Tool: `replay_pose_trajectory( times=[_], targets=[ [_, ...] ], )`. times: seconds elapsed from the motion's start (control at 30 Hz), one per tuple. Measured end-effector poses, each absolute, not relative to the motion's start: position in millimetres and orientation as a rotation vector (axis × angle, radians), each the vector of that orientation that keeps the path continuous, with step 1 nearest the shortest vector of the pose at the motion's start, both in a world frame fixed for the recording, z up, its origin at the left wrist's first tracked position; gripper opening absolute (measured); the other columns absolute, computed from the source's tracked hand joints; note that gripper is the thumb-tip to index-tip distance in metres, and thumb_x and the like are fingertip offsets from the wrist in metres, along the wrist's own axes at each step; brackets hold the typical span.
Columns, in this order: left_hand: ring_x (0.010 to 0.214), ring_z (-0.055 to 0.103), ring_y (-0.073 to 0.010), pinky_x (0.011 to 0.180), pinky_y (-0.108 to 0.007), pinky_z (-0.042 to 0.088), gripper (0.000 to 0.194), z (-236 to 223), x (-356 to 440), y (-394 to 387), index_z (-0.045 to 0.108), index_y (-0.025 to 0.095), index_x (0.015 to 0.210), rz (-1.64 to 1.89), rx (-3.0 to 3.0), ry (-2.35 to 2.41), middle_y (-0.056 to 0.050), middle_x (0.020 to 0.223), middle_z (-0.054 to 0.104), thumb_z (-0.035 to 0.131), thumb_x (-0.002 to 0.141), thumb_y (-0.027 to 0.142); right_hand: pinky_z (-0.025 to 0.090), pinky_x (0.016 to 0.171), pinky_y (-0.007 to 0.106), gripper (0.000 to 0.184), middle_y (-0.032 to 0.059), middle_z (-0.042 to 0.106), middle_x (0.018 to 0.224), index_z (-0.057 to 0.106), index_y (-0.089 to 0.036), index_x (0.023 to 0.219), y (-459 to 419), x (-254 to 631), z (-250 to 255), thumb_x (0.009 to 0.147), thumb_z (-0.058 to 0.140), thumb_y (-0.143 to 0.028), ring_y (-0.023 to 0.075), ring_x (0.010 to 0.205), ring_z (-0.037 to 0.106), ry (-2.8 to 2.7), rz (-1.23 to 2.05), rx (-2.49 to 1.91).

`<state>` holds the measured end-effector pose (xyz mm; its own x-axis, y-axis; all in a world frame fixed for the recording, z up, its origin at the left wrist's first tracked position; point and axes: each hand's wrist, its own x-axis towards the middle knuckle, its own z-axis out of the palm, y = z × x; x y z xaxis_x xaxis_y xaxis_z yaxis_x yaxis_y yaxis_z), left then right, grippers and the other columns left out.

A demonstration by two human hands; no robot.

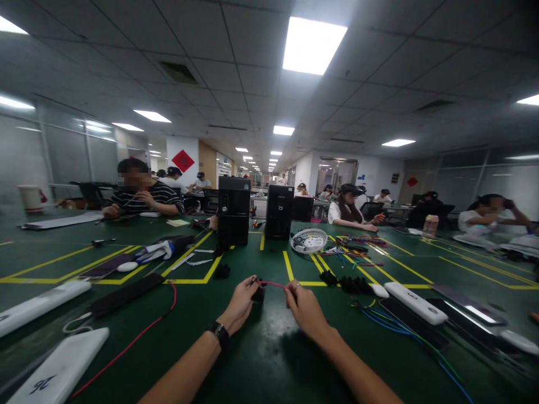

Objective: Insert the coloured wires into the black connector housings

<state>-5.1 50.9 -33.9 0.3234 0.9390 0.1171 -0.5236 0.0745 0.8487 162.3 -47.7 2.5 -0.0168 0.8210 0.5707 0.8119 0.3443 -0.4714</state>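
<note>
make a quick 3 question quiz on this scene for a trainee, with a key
1. What colour is the wire running between the left hand and the right hand?
A) blue
B) red
C) yellow

2. True or false: in the picture, the cup stands left of both black boxes.

3. Fill in: the person wears the watch on their ____ side.

Key: 1 B; 2 true; 3 left

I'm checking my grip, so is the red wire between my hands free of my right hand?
No, the right hand pinches the red wire, which runs across to the left hand.
</note>
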Motion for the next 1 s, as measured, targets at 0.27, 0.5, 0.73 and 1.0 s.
replay_pose_trajectory(
  times=[0.27, 0.5, 0.73, 1.0],
  targets=[
    [0.091, 0.061, -0.0134, 0.081, -0.022, 0.045, 0.018, -36, -8, 56, 0.066, 0.009, 0.094, 1.248, 0.827, 0.454, -0.011, 0.100, 0.066, 0.066, 0.078, 0.016, 0.035, 0.055, 0.023, 0.017, 0.0012, 0.059, 0.067, 0.050, -0.019, 0.091, -60, 157, -21, 0.094, 0.036, -0.028, 0.0148, 0.059, 0.057, -1.676, 0.020, -1.370],
    [0.082, 0.065, -0.0151, 0.076, -0.030, 0.050, 0.008, -29, -6, 48, 0.053, 0.015, 0.093, 1.262, 0.716, 0.527, -0.010, 0.097, 0.065, 0.054, 0.087, 0.019, 0.035, 0.054, 0.023, 0.016, -0.0006, 0.056, 0.064, 0.048, -0.019, 0.086, -59, 155, -27, 0.093, 0.038, -0.029, 0.0142, 0.056, 0.055, -1.737, 0.117, -1.337],
    [0.083, 0.068, -0.0215, 0.075, -0.044, 0.053, 0.013, -18, -12, 38, 0.042, 0.021, 0.101, 1.197, 0.712, 0.499, -0.010, 0.105, 0.061, 0.047, 0.091, 0.026, 0.035, 0.056, 0.023, 0.016, -0.0003, 0.057, 0.065, 0.048, -0.020, 0.085, -65, 148, -24, 0.093, 0.038, -0.030, 0.0147, 0.058, 0.055, -1.825, 0.176, -1.336],
    [0.077, 0.068, -0.0179, 0.078, -0.040, 0.053, 0.018, -28, -7, 45, 0.041, 0.023, 0.106, 1.273, 0.696, 0.492, -0.007, 0.099, 0.060, 0.048, 0.090, 0.023, 0.036, 0.056, 0.024, 0.018, -0.0002, 0.057, 0.064, 0.049, -0.020, 0.085, -68, 145, -21, 0.093, 0.038, -0.031, 0.0150, 0.056, 0.055, -1.851, 0.180, -1.345]
  ],
)
